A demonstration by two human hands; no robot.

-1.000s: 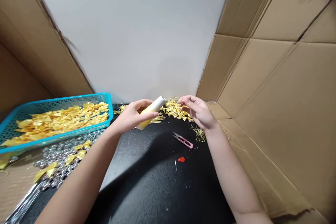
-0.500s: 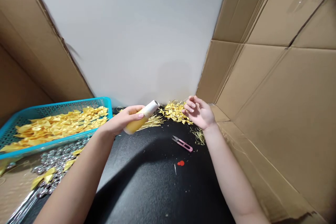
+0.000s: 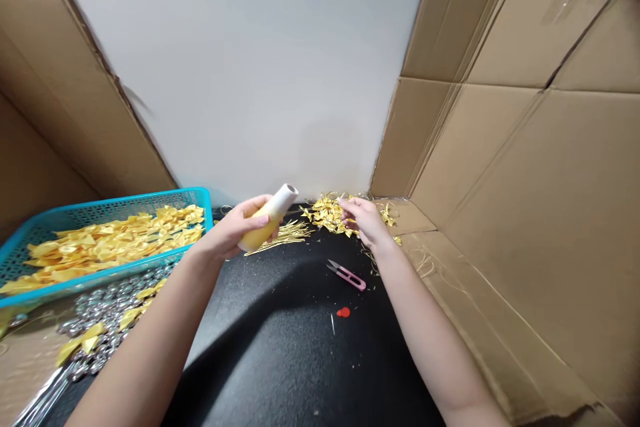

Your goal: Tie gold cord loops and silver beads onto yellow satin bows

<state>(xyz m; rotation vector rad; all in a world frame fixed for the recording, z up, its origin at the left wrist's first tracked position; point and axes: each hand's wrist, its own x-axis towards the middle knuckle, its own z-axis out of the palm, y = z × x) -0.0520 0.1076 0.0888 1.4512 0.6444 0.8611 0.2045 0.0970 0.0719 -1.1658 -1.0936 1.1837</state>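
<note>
My left hand [image 3: 240, 225] is wrapped round a thread spool [image 3: 261, 232], a white cone wound with yellow thread, tilted with its hollow end up and to the right. To the right of it, my right hand [image 3: 364, 217] has thumb and forefinger pressed together, the other fingers curled. Whether a thread runs between those fingertips is too fine to see. Behind the right hand lies a pile of yellow ribbon bows [image 3: 325, 212]. Gold cords [image 3: 287, 235] lie on the black table beyond the spool. Nearer me are pink thread snips [image 3: 347, 275] with their blades pointing left.
A turquoise basket [image 3: 100, 275] of yellow ribbon pieces stands at left, with silvery beads [image 3: 107, 300] before it. A small red piece [image 3: 343, 312] and a needle-like sliver [image 3: 333, 324] lie on the table [image 3: 280, 360]. Cardboard [image 3: 525, 213] walls both sides.
My right hand has moved left toward the spool, its loosely spread fingers now closed into a pinch. The spool in my left hand has tipped a little more upright.
</note>
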